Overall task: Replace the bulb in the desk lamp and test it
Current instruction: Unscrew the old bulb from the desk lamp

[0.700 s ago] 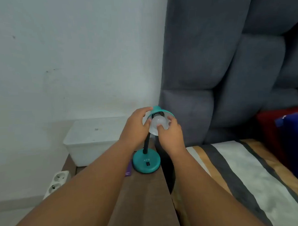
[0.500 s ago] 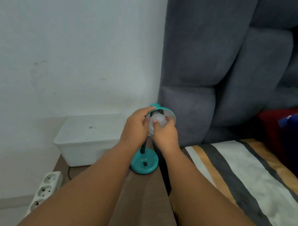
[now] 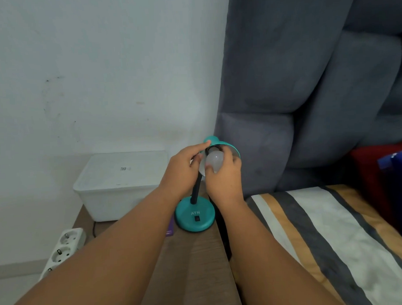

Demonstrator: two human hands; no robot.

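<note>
A small teal desk lamp stands on a wooden bedside table (image 3: 194,262), its round base (image 3: 195,217) carrying a black switch. Its teal shade (image 3: 227,145) tilts toward me on a dark bendy neck. My left hand (image 3: 184,173) grips the shade's left rim and top. A white frosted bulb (image 3: 215,162) sits at the mouth of the shade, and my right hand (image 3: 226,181) holds it with fingers and thumb curled round it. The socket behind the bulb is mostly hidden.
A white lidded plastic box (image 3: 119,187) stands at the back left of the table. A white power strip (image 3: 62,250) lies at the table's left edge. A grey padded headboard (image 3: 296,92) and a striped bed cover (image 3: 324,239) lie to the right.
The view has shifted slightly. My right hand has turned on the bulb, with its fingers now further round it. My left hand keeps its hold on the shade.
</note>
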